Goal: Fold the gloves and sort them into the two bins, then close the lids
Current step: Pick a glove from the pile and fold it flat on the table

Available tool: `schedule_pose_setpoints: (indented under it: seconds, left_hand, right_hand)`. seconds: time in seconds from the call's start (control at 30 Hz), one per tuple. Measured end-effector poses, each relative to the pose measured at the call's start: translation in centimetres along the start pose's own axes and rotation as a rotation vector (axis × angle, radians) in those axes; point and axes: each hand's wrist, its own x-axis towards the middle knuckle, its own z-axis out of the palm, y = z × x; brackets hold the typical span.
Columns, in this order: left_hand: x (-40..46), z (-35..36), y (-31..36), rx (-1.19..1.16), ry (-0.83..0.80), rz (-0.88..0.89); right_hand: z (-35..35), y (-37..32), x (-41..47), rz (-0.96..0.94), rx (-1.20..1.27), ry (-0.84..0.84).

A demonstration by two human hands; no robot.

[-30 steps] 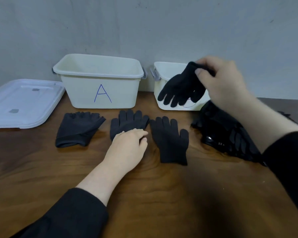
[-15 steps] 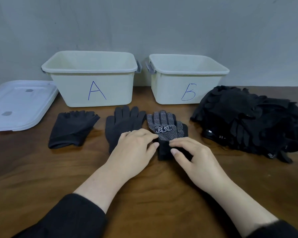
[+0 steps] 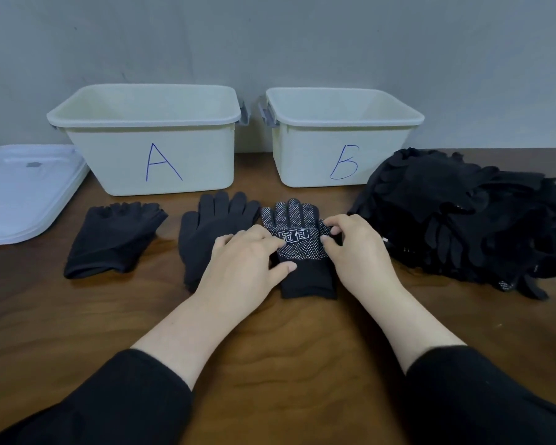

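Observation:
A black glove with white grip dots (image 3: 297, 234) lies palm up on the wooden table, stacked on another black glove. My left hand (image 3: 244, 261) rests flat on its left side and my right hand (image 3: 355, 248) pinches its right edge near the thumb. A plain black glove (image 3: 212, 229) lies just left of it. A fingerless dark glove (image 3: 116, 239) lies further left. Bin A (image 3: 148, 139) and bin B (image 3: 341, 136) stand open at the back. A pile of black gloves (image 3: 463, 216) fills the right.
A white lid (image 3: 23, 194) lies at the far left beside bin A. Grey latches (image 3: 254, 114) sit between the two bins. A grey wall rises right behind the bins. Bare wood stretches in front, under my sleeved forearms.
My right hand carried a dotted glove down from above bin B and laid it on the middle glove. Both hands have since slid up along it, the right one to its right edge.

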Motion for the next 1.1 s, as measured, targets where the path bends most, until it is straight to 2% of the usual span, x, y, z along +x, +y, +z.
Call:
schedule_pose_setpoints:
  seconds: [0.1, 0.27, 0.33, 0.43, 0.53, 0.63, 0.7, 0.83, 0.93, 1.0, 1.1]
  left_hand:
    - [0.0, -0.1, -0.1, -0.014, -0.007, -0.002]
    - [0.0, -0.3, -0.1, -0.009, -0.002, 0.002]
    - [-0.1, -0.4, -0.2, -0.024, 0.014, -0.005]
    - [-0.3, -0.7, -0.2, -0.031, 0.042, 0.005]
    - [-0.6, -0.9, -0.1, -0.017, -0.043, 0.089]
    - [-0.8, -0.7, -0.6, 0.012, -0.154, 0.123]
    - [-0.9, -0.7, -1.0, 0.005, -0.160, 0.160]
    - [-1.3, -1.0, -1.9, -0.034, -0.134, 0.306]
    - [-1.6, -1.6, -2.0, -0.048, -0.150, 0.341]
    - [-1.6, -1.7, -1.9, -0.040, -0.148, 0.342]
    - [-1.7, -1.8, -1.3, -0.016, -0.171, 0.360]
  right_hand:
    - [0.3, -0.2, 0.4, 0.004, 0.009, -0.013]
    - [-0.6, -0.1, 0.2, 0.015, 0.100, 0.061]
    - [-0.9, 0.5, -0.1, 0.019, 0.058, 0.019]
    - [-0.9, 0.8, -0.2, -0.031, -0.002, 0.036]
    - [-1.6, 0.2, -0.5, -0.139, 0.035, 0.096]
    - [-2.2, 0.4, -1.6, -0.292, 0.056, -0.074]
    - [-2.4, 1.1, -2.6, -0.369, 0.030, -0.209]
    - [-3.9, 2.3, -3.6, -0.364, 0.066, -0.313]
    - [-4.8, 2.8, -3.8, -0.384, 0.052, -0.439]
    - [-4.8, 2.8, -3.7, -0.395, 0.017, -0.442]
    - [-4.2, 2.4, -3.4, -0.492, -0.081, -0.336]
